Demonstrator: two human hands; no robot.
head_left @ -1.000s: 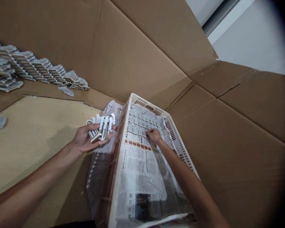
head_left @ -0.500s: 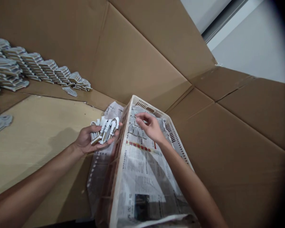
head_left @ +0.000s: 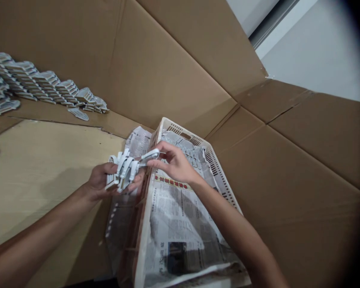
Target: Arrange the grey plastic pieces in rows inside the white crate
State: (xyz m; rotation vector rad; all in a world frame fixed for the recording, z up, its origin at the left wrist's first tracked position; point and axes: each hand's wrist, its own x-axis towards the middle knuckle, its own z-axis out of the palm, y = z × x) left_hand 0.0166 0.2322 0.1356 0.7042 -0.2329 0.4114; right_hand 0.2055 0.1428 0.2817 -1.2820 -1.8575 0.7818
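Note:
My left hand (head_left: 103,180) is closed round a bunch of small white arch-shaped pieces (head_left: 124,170) with brownish edges, left of the crate. Between the thumb and fingers of my right hand (head_left: 175,162) is one similar arch-shaped piece (head_left: 150,157), pinched just beside the bunch and over the crate's left rim. The white plastic crate (head_left: 144,224) is lined with printed newspaper (head_left: 174,216). At its far end, several flat arch-shaped pieces (head_left: 193,154) lie on the paper, partly hidden behind my right hand.
Stacks of the same pieces (head_left: 42,82) line the cardboard wall (head_left: 168,72) at the far left, with a single piece (head_left: 78,113) lying in front. A pale board (head_left: 48,160) lies left of the crate. Newspaper (head_left: 138,140) hangs over the crate's outer left side.
My right hand has moved left from over the crate's far end to the bunch and now pinches one piece. My left hand still holds the bunch. The view has shifted slightly.

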